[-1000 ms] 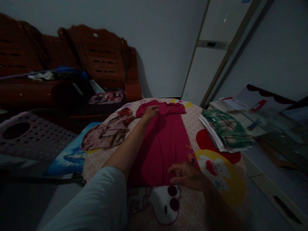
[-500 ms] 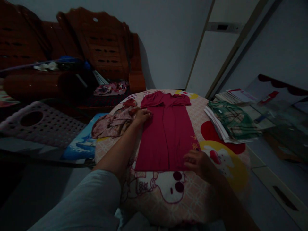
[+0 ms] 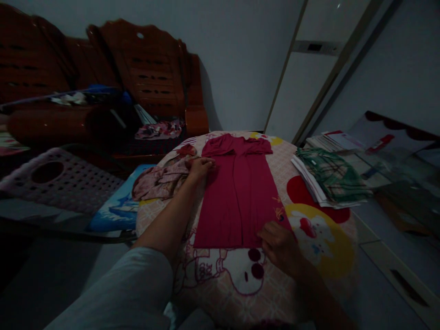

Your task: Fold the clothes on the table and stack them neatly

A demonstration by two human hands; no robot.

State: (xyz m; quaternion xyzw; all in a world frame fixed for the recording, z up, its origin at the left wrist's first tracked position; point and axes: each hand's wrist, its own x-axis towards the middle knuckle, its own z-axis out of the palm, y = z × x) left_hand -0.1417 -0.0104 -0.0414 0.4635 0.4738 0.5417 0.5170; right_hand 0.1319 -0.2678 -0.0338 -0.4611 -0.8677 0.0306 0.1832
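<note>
A magenta garment lies flat, its far end bunched and folded over, with a line down its middle and small yellow embroidery near the right edge. My left hand is at its upper left edge, the fingers closed in a pinch on the cloth. At the lower right corner, my right hand has its fingers curled onto the fabric by the hem. A crumpled dusty-pink garment lies just left of my left hand.
The round table wears a patterned cloth. Folded clothes, a green plaid one on top, are stacked at the right. A wooden bench stands behind. A woven pink basket and a blue picture-printed item are at the left.
My right hand has moved slightly left and down, its fingers now curled closer on the hem corner. My left hand stays at the left edge. The view has tilted slightly.
</note>
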